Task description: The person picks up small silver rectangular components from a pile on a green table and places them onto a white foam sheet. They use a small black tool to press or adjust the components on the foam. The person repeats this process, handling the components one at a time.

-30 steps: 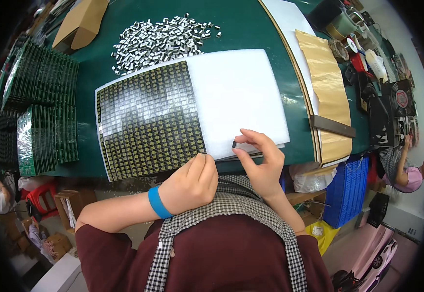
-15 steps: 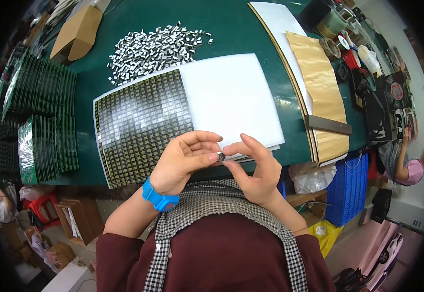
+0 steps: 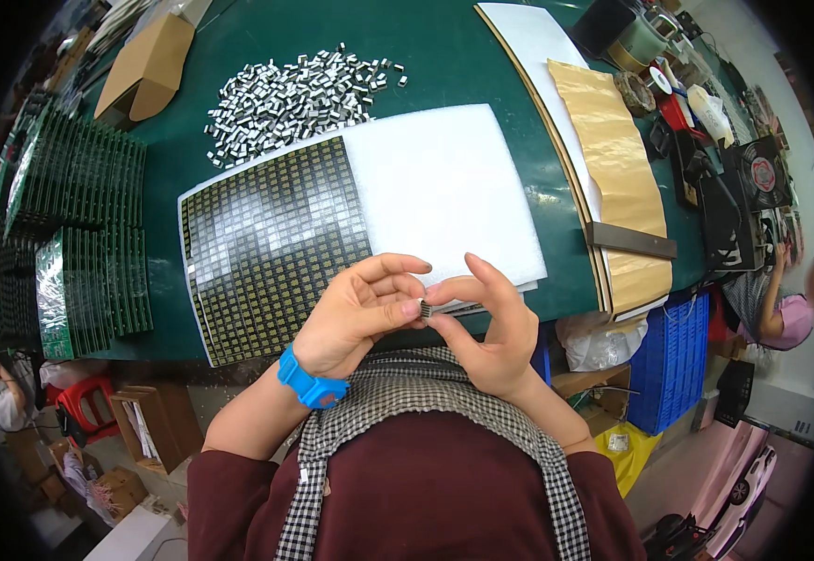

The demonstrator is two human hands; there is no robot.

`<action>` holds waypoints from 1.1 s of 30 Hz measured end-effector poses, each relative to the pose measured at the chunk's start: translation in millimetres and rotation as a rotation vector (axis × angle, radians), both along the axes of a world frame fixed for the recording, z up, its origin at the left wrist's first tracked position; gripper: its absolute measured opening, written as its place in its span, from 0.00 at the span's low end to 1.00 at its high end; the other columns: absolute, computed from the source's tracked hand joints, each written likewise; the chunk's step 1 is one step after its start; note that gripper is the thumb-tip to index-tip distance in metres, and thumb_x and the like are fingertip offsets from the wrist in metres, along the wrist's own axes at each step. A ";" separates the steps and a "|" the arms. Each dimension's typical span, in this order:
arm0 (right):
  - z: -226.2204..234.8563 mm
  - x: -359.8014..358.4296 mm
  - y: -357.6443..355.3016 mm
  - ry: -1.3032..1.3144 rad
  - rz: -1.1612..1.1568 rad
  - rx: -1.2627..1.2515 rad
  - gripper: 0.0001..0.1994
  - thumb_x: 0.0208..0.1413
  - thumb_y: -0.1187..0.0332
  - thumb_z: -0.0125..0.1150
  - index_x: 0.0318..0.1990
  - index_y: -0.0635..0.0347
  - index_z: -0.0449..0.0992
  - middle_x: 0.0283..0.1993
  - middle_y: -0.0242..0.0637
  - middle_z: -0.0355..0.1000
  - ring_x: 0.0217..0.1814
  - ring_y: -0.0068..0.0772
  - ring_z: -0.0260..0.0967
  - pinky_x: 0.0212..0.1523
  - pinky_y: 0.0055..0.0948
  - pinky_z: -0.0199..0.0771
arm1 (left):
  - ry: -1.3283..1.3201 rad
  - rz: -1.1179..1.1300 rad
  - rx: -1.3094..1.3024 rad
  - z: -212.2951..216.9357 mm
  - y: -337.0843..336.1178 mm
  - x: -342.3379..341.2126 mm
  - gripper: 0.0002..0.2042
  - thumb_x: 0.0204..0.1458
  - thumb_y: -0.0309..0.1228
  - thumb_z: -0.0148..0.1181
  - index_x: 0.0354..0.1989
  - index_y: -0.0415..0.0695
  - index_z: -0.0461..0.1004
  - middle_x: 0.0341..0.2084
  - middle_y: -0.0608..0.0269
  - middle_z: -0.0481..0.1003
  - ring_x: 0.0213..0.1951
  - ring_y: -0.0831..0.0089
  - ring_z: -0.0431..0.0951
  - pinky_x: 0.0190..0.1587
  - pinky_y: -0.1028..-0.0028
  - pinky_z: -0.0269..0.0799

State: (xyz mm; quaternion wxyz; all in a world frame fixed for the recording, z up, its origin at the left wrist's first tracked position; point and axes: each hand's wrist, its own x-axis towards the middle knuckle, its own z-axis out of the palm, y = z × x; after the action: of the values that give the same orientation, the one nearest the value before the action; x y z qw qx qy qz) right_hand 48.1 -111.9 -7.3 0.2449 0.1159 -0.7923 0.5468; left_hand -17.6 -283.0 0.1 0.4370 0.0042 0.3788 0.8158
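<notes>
Palm upturned, the left hand meets the right hand, both loosely curled and pinching one small component.

The green table carries circuit boards near its left edge, foam sheets along its near edge, components beyond.

Gridded sheet: on foam sheet's left half
Component pile: behind gridded sheet
Circuit boards: far left
Paper: right, under bar
Small component: between left hand and right hand
</notes>
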 end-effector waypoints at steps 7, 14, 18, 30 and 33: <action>-5.9 1.0 -2.6 -0.021 0.041 -0.131 0.31 0.43 0.82 0.65 0.58 0.67 0.63 0.37 0.39 0.77 0.39 0.31 0.76 0.45 0.27 0.74 | -0.037 -0.031 0.057 -1.6 -1.8 -0.7 0.17 0.53 0.22 0.58 0.52 0.36 0.67 0.35 0.63 0.75 0.38 0.77 0.76 0.44 0.77 0.75; -3.9 2.8 -3.6 -0.107 0.073 -0.210 0.31 0.45 0.82 0.65 0.59 0.67 0.61 0.37 0.40 0.77 0.40 0.30 0.76 0.47 0.28 0.73 | -0.007 -0.023 0.077 -5.3 -0.1 2.3 0.16 0.53 0.22 0.58 0.51 0.36 0.67 0.30 0.67 0.72 0.36 0.79 0.75 0.43 0.78 0.74; -4.2 3.1 -4.2 -0.158 0.101 -0.276 0.31 0.46 0.81 0.64 0.59 0.66 0.60 0.37 0.40 0.76 0.40 0.30 0.76 0.46 0.29 0.75 | -0.014 -0.021 0.079 -6.1 -0.5 2.1 0.16 0.53 0.22 0.58 0.51 0.36 0.67 0.30 0.67 0.72 0.36 0.79 0.75 0.43 0.78 0.74; 1.1 2.4 -5.5 -0.166 0.081 -0.250 0.29 0.46 0.83 0.63 0.59 0.68 0.61 0.38 0.42 0.76 0.39 0.31 0.77 0.42 0.27 0.79 | -0.020 -0.025 0.081 -6.3 -1.0 1.8 0.15 0.54 0.23 0.58 0.50 0.36 0.68 0.30 0.69 0.71 0.35 0.80 0.74 0.42 0.79 0.73; -1.0 3.3 -5.1 -0.134 0.054 -0.185 0.29 0.46 0.83 0.64 0.58 0.67 0.63 0.38 0.41 0.77 0.39 0.30 0.77 0.42 0.26 0.78 | -0.019 -0.032 0.070 -5.0 -0.6 2.0 0.15 0.54 0.23 0.58 0.50 0.36 0.68 0.30 0.68 0.72 0.36 0.80 0.75 0.43 0.79 0.73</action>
State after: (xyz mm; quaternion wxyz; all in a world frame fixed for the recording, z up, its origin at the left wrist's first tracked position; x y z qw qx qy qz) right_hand 51.4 -116.9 -8.3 0.1861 0.0771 -0.7496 0.6304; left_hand -15.6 -283.6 -4.9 0.4530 0.0179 0.3456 0.8216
